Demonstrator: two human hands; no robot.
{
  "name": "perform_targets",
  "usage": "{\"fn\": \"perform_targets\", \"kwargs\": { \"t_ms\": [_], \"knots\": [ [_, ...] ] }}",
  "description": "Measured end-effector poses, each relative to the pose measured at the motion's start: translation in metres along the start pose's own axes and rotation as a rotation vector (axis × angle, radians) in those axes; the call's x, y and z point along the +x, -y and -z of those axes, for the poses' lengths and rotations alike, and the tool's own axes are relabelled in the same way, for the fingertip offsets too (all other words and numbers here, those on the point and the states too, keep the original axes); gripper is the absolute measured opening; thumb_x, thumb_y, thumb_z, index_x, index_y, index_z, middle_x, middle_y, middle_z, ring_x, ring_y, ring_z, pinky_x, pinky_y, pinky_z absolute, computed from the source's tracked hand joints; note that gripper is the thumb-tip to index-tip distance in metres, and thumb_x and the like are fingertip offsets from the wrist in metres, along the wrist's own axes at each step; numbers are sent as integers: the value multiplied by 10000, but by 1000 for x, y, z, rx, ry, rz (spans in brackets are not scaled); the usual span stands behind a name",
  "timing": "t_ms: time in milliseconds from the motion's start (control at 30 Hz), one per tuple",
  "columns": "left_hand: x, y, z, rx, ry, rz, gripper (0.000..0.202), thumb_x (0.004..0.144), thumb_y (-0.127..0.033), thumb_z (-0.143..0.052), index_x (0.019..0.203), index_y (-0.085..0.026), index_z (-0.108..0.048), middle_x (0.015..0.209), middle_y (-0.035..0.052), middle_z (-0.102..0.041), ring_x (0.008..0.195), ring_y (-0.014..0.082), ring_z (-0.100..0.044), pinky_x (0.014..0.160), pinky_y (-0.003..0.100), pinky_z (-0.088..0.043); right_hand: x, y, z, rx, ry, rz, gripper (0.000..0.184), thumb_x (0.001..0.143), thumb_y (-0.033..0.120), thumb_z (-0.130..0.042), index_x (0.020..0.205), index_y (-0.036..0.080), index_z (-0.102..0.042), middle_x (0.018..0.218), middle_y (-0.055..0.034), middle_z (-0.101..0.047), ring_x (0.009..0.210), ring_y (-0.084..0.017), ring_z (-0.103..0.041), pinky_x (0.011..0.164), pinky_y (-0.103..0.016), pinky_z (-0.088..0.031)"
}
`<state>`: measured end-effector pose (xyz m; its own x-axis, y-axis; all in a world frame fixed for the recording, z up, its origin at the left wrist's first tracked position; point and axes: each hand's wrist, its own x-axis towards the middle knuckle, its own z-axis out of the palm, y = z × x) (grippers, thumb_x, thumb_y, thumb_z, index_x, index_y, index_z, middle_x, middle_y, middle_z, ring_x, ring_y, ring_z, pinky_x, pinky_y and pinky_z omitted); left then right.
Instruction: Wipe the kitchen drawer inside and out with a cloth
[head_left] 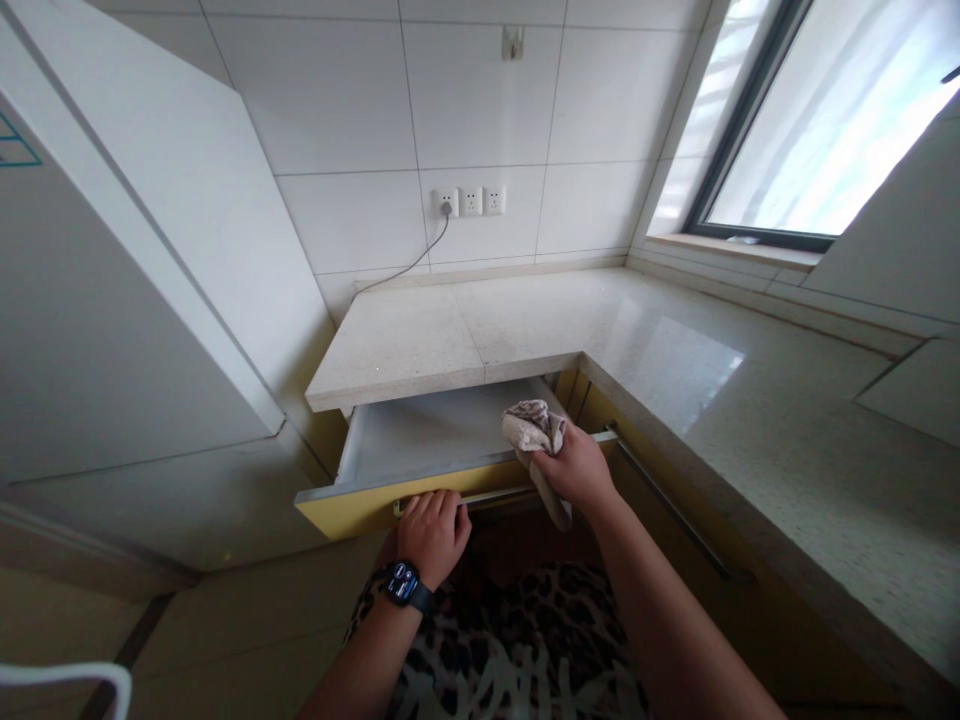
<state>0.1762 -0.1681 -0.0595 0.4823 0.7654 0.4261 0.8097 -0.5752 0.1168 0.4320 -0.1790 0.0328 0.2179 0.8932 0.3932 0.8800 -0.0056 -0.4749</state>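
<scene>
A yellow-fronted drawer (pixel 360 512) stands pulled out beneath the countertop, its pale grey inside (pixel 427 430) showing. My left hand (pixel 433 535), with a black smartwatch on the wrist, has its fingers wrapped over the drawer's metal bar handle (pixel 495 497). In my right hand (pixel 581 468) is a crumpled, light-coloured cloth (pixel 531 428) with brownish patches. It is gripped above the right part of the drawer, and one end of the cloth hangs down in front of the drawer front.
A speckled stone countertop (pixel 525 315) runs along the back and right. Its edge overhangs the drawer. A tall white cabinet (pixel 172 250) stands left. Wall sockets (pixel 470 202) hold one plugged-in cable (pixel 409 268). Another bar handle (pixel 667 500) sits below the right counter.
</scene>
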Motion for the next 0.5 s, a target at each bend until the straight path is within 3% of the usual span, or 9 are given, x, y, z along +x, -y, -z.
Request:
{"fn": "perform_targets", "kwargs": {
  "t_ms": [367,500],
  "knots": [
    [0,0,1,-15,-4,-9,195,988,-261,-420,872,-223,-572,856,43,-617,854,233,-551,786,412,-360,0,2,0,-1,4,1,301,790,377,-614,1043,215,-627,997,-71,-720,945,-258,-668,804,-314,-458],
    [-1,0,1,-22,-11,-9,190,988,-261,-422,875,-224,-570,858,45,-619,853,233,-552,786,410,-361,3,-10,2,-16,12,-28,342,797,409,-624,1086,226,-637,1005,-72,-734,931,-259,-679,772,-309,-455]
  ]
}}
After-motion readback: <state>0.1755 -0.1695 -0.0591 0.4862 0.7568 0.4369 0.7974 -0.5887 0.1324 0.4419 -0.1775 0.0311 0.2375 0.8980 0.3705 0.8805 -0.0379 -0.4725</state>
